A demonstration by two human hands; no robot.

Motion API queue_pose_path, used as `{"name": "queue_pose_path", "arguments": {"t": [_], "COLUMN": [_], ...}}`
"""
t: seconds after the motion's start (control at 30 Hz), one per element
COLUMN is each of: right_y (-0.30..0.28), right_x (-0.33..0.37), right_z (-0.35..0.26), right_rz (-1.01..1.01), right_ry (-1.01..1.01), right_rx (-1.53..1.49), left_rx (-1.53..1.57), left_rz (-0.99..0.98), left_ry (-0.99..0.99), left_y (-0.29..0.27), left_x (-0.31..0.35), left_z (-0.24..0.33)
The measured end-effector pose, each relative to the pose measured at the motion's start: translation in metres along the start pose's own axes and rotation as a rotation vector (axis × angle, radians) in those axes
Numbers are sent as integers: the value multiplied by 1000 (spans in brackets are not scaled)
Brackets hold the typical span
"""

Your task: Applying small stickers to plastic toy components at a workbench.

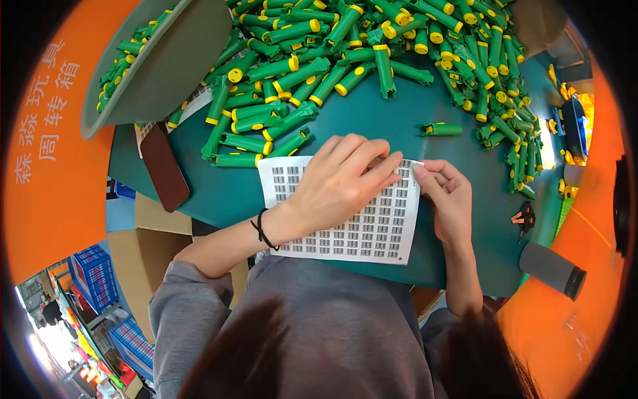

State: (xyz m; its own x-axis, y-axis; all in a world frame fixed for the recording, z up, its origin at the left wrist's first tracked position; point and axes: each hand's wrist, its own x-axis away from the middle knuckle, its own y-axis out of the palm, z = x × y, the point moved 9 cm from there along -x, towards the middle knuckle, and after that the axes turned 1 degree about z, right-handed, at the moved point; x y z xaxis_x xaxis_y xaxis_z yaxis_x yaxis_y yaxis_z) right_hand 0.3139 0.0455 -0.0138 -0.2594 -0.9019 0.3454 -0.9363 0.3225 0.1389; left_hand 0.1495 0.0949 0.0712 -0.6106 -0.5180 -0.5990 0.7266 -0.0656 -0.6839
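Note:
A white sheet of small printed labels [372, 243] in neat rows lies at the table's near edge, in front of my body. My left hand [339, 179] reaches across the sheet from the left, its fingers bent together near the upper right part. Whether anything is between those fingertips is hidden. The sheet's upper right corner is pinched between the thumb and fingers of my right hand [448, 199]. Just beyond the hands, a single green tube with yellow parts [442, 130] lies apart from the others.
A large heap of green tubes with yellow caps [319, 66] covers the table's far side. At far left, a tilted grey-green tub [166, 73] holds more. A dark phone [165, 169] lies left; small black-and-orange snips [525, 216] and a grey cylinder [551, 269] are right. Cardboard boxes [149, 259] stand lower left.

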Motion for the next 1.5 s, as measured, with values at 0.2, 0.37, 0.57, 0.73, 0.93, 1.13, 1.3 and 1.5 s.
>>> {"name": "queue_pose_path", "arguments": {"t": [0.2, 0.37, 0.57, 0.73, 0.93, 1.13, 1.3, 1.5], "right_y": [2, 3, 3, 4, 7, 5, 7, 10], "right_x": [5, 6, 7, 8, 11, 11, 7, 1], "right_z": [6, 2, 2, 1, -1, -2, -2, -30], "right_rz": [38, 30, 46, 42, 44, 38, 47, 105], "right_ry": [26, -16, -42, -43, -72, -76, -76, -337], "right_rx": [-89, -74, -70, -78, -59, -72, -44, 512], "left_rx": [-73, -1, -104, -118, -105, -98, 43, 204], "left_rz": [108, 156, 168, 210, 165, 186, 198, 207], "left_ry": [123, 32, 73, 144, 42, 125, 15, -71], "left_y": [2, -2, -1, -6, -1, -6, -5, -9], "left_x": [8, 6, 5, 11, 8, 9, 6, 3], "left_z": [5, -2, 2, 7, -2, 6, -9, -21]}}
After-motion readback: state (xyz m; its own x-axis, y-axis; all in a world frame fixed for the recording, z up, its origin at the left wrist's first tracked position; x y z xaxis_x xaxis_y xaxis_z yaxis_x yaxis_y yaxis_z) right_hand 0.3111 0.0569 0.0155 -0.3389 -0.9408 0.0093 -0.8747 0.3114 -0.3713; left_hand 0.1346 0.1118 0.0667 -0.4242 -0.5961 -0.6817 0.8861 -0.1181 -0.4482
